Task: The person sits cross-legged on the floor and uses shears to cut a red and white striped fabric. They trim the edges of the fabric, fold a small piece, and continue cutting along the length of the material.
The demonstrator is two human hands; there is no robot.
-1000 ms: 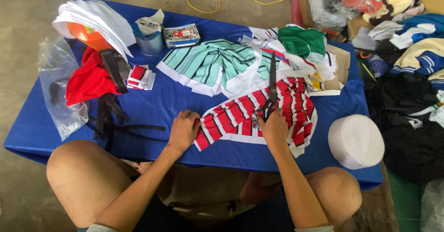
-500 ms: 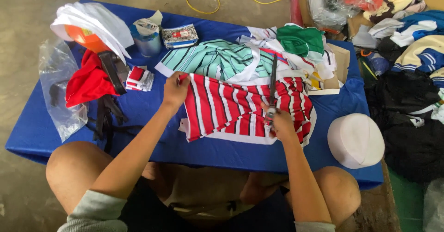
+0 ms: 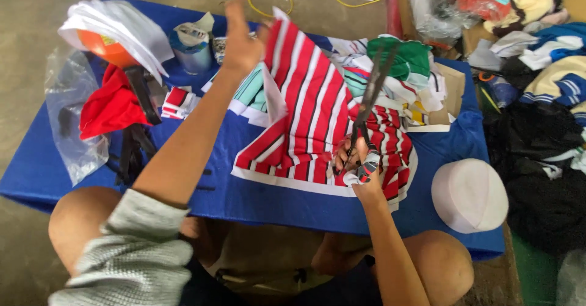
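Observation:
My left hand (image 3: 243, 40) is raised over the blue table (image 3: 256, 202) and grips the top edge of a red and white striped cloth (image 3: 305, 111), which hangs up from the table. My right hand (image 3: 359, 165) rests on the lower part of that cloth and holds a pair of long dark scissors (image 3: 369, 101), blades pointing up and away. A green and white striped cloth (image 3: 253, 89) lies partly hidden behind my left arm.
A white round cap (image 3: 469, 195) sits at the table's right end. At the left lie a red cloth (image 3: 110, 108), an orange ball under white fabric (image 3: 107, 34), a clear plastic bag (image 3: 76, 123) and black straps. Green cloth (image 3: 406, 59) and a clothes pile (image 3: 543, 117) are at right.
My left hand has lifted the striped cloth's edge from the table up and away, unfolding it. My right hand has stayed on the cloth with the scissors, now tilted upright.

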